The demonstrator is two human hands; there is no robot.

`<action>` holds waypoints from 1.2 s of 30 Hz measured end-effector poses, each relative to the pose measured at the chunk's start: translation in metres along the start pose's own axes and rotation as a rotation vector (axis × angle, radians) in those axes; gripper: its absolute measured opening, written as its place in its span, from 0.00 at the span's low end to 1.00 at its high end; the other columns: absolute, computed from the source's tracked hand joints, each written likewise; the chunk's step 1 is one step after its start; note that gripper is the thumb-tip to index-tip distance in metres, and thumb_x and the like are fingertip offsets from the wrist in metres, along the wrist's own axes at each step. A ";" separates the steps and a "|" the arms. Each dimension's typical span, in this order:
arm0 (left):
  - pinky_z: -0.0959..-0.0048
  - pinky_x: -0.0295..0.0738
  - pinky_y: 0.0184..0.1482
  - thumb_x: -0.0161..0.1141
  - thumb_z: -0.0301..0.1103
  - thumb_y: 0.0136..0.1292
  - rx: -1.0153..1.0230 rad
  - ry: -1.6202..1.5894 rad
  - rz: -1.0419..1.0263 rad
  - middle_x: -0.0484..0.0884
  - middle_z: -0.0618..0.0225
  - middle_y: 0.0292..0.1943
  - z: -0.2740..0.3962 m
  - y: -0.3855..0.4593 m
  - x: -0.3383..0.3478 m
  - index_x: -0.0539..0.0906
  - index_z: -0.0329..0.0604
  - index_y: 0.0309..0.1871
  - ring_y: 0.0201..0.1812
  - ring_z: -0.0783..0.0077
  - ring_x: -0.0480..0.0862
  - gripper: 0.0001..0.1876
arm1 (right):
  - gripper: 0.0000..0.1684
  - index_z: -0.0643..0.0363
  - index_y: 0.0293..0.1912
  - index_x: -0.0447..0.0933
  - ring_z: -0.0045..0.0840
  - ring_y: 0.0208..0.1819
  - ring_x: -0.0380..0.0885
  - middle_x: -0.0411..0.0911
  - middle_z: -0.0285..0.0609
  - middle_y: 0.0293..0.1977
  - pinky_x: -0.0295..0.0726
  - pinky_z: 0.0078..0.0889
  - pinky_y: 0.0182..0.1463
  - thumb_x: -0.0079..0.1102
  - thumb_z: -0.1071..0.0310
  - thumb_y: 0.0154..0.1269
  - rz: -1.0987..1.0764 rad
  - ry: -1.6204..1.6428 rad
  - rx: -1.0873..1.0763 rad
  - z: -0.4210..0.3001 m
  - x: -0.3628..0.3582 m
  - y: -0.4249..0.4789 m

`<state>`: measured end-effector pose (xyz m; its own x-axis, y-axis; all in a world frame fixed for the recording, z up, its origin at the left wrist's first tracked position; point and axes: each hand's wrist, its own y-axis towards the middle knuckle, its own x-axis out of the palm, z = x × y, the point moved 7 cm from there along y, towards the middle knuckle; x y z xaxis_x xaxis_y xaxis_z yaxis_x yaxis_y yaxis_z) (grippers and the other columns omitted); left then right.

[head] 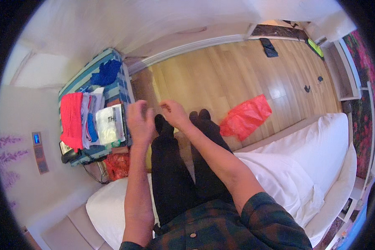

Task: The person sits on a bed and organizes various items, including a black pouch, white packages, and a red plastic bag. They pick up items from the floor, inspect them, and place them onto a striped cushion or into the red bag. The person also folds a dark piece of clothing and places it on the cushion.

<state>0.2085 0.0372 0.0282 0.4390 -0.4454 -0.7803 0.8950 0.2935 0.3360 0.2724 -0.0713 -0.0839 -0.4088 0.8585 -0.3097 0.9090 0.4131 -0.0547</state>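
My left hand (140,122) is raised over the right edge of a table with a striped blue cloth (114,90), its thumb apart from its curled fingers and nothing seen in it. To its right, my right hand (175,114) hangs above the floor with fingers curled inward; whether it pinches anything cannot be told. Nearest the left hand lies a white packet in clear plastic (110,125), bearing print. Beside that are a folded red cloth (72,120), several folded white and blue fabrics (92,123) and, farther back, a crumpled dark blue cloth (106,72).
A red plastic bag (248,117) lies on the wooden floor (206,75); another red bag (117,165) is below the table. White bedding (284,168) spreads at right. A black device with cables (71,155) sits on the table's near corner. A dark folded item (268,48) lies farther off.
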 end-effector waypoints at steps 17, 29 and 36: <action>0.70 0.73 0.49 0.55 0.36 0.66 -0.449 -0.667 -0.900 0.80 0.59 0.41 0.071 -0.070 0.231 0.77 0.38 0.49 0.45 0.66 0.81 0.13 | 0.30 0.65 0.49 0.73 0.35 0.41 0.78 0.78 0.49 0.39 0.76 0.36 0.46 0.66 0.54 0.53 0.430 -0.025 0.727 0.339 -0.142 -0.087; 0.63 0.71 0.54 0.60 0.32 0.61 -0.267 -0.593 -1.070 0.78 0.54 0.46 0.094 -0.030 0.239 0.74 0.39 0.53 0.51 0.53 0.77 0.17 | 0.58 0.62 0.66 0.54 0.57 0.59 0.64 0.62 0.64 0.58 0.70 0.54 0.58 0.69 0.40 0.45 0.735 -0.632 1.218 0.461 -0.191 -0.082; 0.61 0.71 0.55 0.62 0.32 0.59 -0.327 -0.610 -1.119 0.77 0.53 0.49 0.082 -0.019 0.225 0.74 0.40 0.54 0.51 0.50 0.76 0.20 | 0.43 0.66 0.62 0.60 0.56 0.51 0.71 0.69 0.65 0.51 0.72 0.50 0.54 0.65 0.55 0.52 0.697 -0.817 1.230 0.468 -0.191 -0.077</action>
<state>0.2972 -0.1375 -0.1108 -0.4803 -0.8623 -0.1603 0.7729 -0.3297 -0.5422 0.3182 -0.4092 -0.4646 -0.1292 0.2194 -0.9671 0.5652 -0.7850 -0.2535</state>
